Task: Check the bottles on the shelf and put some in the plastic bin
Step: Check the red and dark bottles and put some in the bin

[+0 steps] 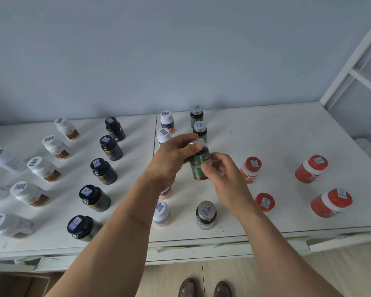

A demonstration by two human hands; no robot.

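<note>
Head view: green bottle (199, 166) lifted off the shelf (287, 133), left hand (171, 161) clasping its cap, right hand (221, 174) pinching its label (checking underway); rows remain standing, bin unseen.

Two bare forearms rise from the lower edge of the frame and converge at its centre. The left hand (171, 159) curls its fingers (194, 146) over the top of a green bottle (198, 166), while the right hand (223, 174) pinches the bottle's side, thumb forward, wrist bent slightly inward.
</note>
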